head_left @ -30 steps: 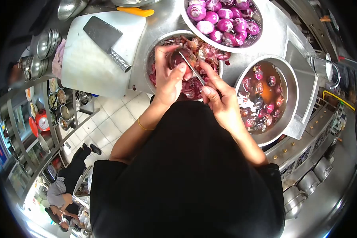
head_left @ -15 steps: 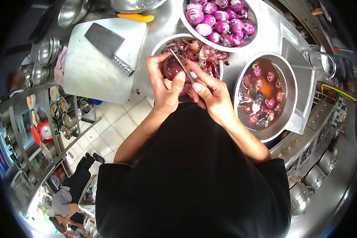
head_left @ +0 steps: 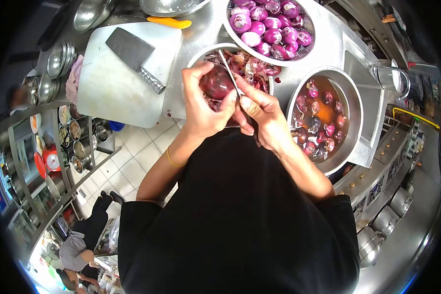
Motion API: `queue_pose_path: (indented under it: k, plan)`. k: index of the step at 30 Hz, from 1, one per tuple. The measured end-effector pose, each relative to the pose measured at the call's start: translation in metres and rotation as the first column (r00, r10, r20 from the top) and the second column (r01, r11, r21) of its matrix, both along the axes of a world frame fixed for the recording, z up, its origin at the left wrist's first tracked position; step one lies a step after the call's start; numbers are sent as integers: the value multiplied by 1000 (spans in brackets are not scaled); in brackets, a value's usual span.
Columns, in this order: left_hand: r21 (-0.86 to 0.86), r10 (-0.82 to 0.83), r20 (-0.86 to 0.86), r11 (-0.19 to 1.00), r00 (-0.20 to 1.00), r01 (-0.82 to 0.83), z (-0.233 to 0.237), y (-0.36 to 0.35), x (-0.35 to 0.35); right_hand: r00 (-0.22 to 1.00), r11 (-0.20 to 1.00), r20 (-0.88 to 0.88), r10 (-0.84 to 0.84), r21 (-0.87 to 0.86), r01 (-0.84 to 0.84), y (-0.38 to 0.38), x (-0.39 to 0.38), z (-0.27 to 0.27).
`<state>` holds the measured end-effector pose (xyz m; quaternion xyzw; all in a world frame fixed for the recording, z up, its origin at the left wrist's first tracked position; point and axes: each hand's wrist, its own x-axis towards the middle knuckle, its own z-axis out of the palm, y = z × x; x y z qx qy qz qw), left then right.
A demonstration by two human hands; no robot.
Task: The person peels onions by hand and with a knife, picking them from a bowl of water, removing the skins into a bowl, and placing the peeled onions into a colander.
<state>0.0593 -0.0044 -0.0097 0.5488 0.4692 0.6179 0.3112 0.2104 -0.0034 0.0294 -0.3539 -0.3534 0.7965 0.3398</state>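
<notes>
My left hand [head_left: 202, 105] is closed around a dark red onion [head_left: 216, 82], with the thumb near its lower right side. In my right hand [head_left: 265, 114] is a knife [head_left: 229, 69], its narrow blade pointing up and away beside the onion. Both hands are over a metal bowl [head_left: 187, 65] heaped with onion skins [head_left: 250, 66]. Farther off, a colander [head_left: 312, 49] holds several peeled purple onions [head_left: 273, 36]. To the right, a steel basin [head_left: 356, 119] contains brownish water with several unpeeled onions [head_left: 314, 106] in it.
On the left, a cleaver [head_left: 130, 49] lies on a white cutting board [head_left: 100, 93]. A yellow handle [head_left: 169, 22] sits at the board's far edge. Stacked metal bowls [head_left: 57, 60] stand farther left. Another person [head_left: 81, 245] is at lower left, beyond the shelving.
The onion has turned in my left hand, and the knife has tilted more upright beside it. The whole view has shifted slightly.
</notes>
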Motion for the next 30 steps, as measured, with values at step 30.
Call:
queue_pose_path:
  k: [30]
  plan:
    - [-138,-206,794,855,572,499,-4,-9,-14,969,965,-243,-33,-260,-33,8,10,5]
